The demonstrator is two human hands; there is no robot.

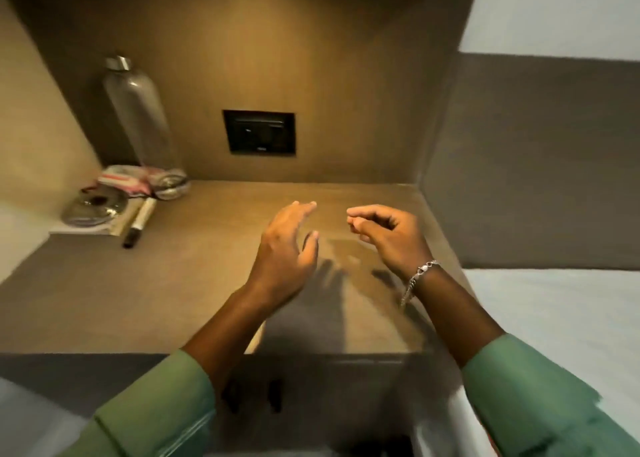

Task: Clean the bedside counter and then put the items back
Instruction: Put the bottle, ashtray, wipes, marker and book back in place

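A: What fills our view?

B: The brown wood-grain table (173,300), set in a matching brown alcove. A white bed sheet (561,311) lies along its right side, with a grey padded headboard (540,165) above that.

A: And our arms?

B: Both reach forward in green sleeves (540,397) above the middle of the table, throwing shadows on it. Our left hand (287,248) is loosely open, fingers stretched forward, holding nothing. Our right hand (388,234) is half curled, fingertips drawn towards the thumb; we see nothing in it. The two hands are near each other but apart. A silver chain bracelet (417,276) hangs at the right wrist.

A: Where are the items?

B: All in the back left corner. A tall clear bottle with a silver metal cap (138,117) stands upright there. On the back panel, right of it, sits a black switch plate (259,132). In front of the bottle lie a crumpled white and pink packet (131,179), a round shiny metal lid (93,207) resting on a pale flat pad, and a white marker with a black cap (138,222) just beside it.
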